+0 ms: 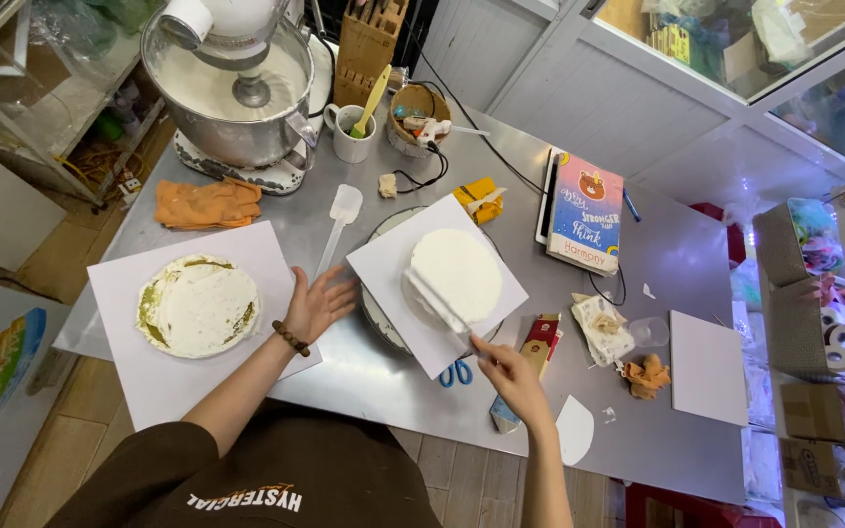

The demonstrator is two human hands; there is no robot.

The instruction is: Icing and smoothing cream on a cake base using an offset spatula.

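A round cake covered in white cream (462, 272) stands on a white square board (393, 269) set on a turntable (376, 315). My right hand (503, 374) is shut on a long flat scraper (435, 299), whose blade lies against the cake's near-left side. My left hand (317, 305) is open, fingers spread, touching the turntable's left edge beside the board. A beaded bracelet sits on that wrist. To the left, a second cake layer (198, 306) with thin cream and greenish patches rests on another white board (149, 376).
A stand mixer (237, 83) with cream in its steel bowl stands at the back left, an orange cloth (207, 203) and a white spatula (341, 210) near it. Blue scissors (457, 373), a notebook (587, 213), crumpled paper and a white board (708, 367) lie to the right.
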